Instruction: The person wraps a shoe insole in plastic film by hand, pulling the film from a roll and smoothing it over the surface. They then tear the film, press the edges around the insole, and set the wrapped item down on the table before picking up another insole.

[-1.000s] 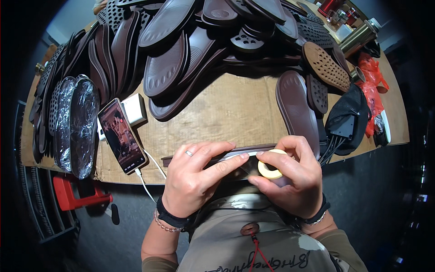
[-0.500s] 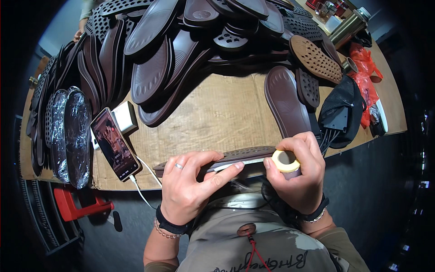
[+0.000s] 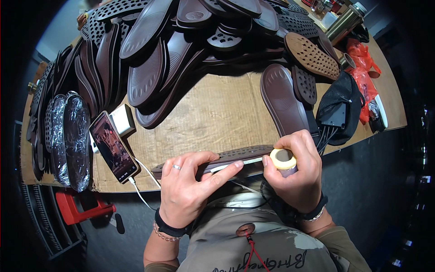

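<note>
A brown perforated shoe sole point(image 3: 226, 156) lies on edge across the front of the work table, held level between both hands just above the person's lap. The left hand point(image 3: 186, 190) closes around its left half, thumb beneath and fingers curled over the top, with the forefinger stretched along the pale strip on the sole's near edge; a ring sits on one finger and a dark band on the wrist. The right hand point(image 3: 297, 174) grips the sole's right end and at the same time clasps a small roll of pale tape point(image 3: 283, 158), which rests against the sole under the thumb and forefinger. Just left of the left hand, a phone point(image 3: 113, 147) lies face up with its screen lit, a white cable point(image 3: 142, 181) running from its lower end toward that hand, and a white charger block point(image 3: 122, 120) touching its upper side. Beyond the hands stretches the cardboard-covered table point(image 3: 217, 109). A single dark brown sole point(image 3: 283, 99) lies flat just beyond the right hand, with a black mesh pouch point(image 3: 340, 106) beside it farther right. Well beyond both hands a big heap of brown soles point(image 3: 181, 50) covers the far side of the table. Far left of the left hand stand plastic-wrapped soles point(image 3: 72, 136), and below them a red clamp point(image 3: 79, 208).
</note>
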Demonstrator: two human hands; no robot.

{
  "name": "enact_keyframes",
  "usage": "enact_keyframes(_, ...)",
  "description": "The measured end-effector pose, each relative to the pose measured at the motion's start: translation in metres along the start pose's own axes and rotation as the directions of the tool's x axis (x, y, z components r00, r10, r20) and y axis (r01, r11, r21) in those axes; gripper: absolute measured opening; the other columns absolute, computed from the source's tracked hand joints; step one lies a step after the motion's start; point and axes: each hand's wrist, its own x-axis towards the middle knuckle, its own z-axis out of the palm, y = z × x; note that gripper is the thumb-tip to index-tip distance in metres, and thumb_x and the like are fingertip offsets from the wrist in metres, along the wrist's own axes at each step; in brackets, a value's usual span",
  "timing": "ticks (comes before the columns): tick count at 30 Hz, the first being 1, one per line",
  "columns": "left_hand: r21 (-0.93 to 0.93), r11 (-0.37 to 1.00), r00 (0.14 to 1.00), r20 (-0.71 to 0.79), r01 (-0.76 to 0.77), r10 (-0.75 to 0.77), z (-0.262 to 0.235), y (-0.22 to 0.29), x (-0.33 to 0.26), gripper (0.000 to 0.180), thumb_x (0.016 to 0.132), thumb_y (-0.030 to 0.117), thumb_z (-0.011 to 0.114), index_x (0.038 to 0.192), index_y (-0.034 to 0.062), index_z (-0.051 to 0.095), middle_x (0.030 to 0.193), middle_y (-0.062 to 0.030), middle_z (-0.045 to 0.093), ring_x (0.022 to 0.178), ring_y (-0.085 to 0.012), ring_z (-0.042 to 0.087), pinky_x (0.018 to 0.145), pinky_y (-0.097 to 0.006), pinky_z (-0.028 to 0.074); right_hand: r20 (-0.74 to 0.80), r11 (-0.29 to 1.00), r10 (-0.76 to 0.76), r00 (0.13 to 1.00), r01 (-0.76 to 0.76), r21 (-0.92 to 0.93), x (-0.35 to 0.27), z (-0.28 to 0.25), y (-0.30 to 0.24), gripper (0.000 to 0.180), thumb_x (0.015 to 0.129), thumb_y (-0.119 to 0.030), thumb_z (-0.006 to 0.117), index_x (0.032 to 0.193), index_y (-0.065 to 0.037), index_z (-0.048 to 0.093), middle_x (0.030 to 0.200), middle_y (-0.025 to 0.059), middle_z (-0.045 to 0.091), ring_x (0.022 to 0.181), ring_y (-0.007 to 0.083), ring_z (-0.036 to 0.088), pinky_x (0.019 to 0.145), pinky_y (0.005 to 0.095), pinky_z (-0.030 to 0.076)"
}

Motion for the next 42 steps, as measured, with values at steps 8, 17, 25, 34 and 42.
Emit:
enact_keyframes(8,-0.037,0.999,0.990,0.141,-0.027,0.032,-0.007,0.016,0.025,0.058,0.085,0.002,0.063,0.134,0.0308,0.076,0.113,-0.0048,0.067,0.097,-0.0242,0.065,0.086,-0.038,0.050,-0.003,0.999,-0.001,1.000,0.001,0.051,0.002,0.003,0.008,0.030,0.079,-0.009,0.082,0.100,-0.001,0.062,0.095,0.0165,0.058,0.081,0.0360,0.064,0.071,0.0430,0.054)
enact_keyframes(17,-0.007,0.999,0.998,0.049,-0.038,0.038,-0.003,0.014,0.015,0.058,0.081,0.000,0.068,0.129,0.0312,0.078,0.113,-0.0070,0.069,0.098,-0.0256,0.068,0.084,-0.039,0.052,-0.070,0.965,-0.133,0.989,0.146,0.216,0.001,-0.008,0.019,0.036,0.079,-0.010,0.082,0.111,0.002,0.068,0.105,0.0192,0.067,0.088,0.0344,0.070,0.078,0.0411,0.058)
enact_keyframes(25,0.007,0.999,0.999,-0.029,-0.040,0.040,0.002,0.012,0.005,0.056,0.083,0.012,0.069,0.133,0.0377,0.076,0.116,-0.0036,0.068,0.103,-0.0249,0.067,0.085,-0.039,0.049,-0.182,0.982,-0.102,0.978,0.128,0.139,-0.003,-0.013,0.020,0.042,0.077,-0.012,0.092,0.109,0.002,0.070,0.100,0.0165,0.069,0.085,0.0310,0.071,0.075,0.0382,0.058)
enact_keyframes(34,0.005,0.998,0.998,-0.027,-0.055,0.055,0.004,0.012,0.003,0.057,0.083,0.010,0.068,0.134,0.0359,0.076,0.115,-0.0049,0.068,0.102,-0.0250,0.067,0.084,-0.038,0.048,-0.193,0.987,-0.039,0.980,0.069,0.148,-0.004,-0.010,0.020,0.039,0.078,-0.012,0.092,0.107,0.001,0.070,0.097,0.0151,0.068,0.083,0.0305,0.070,0.074,0.0378,0.057)
enact_keyframes(42,-0.001,0.998,0.996,-0.056,-0.064,0.064,0.006,0.011,0.002,0.056,0.081,0.011,0.071,0.131,0.0345,0.077,0.115,-0.0052,0.068,0.102,-0.0251,0.067,0.084,-0.038,0.049,-0.215,0.988,0.017,0.976,0.017,0.154,0.000,-0.009,0.016,0.043,0.079,-0.015,0.092,0.112,0.001,0.069,0.097,0.0154,0.069,0.084,0.0306,0.071,0.074,0.0379,0.057)
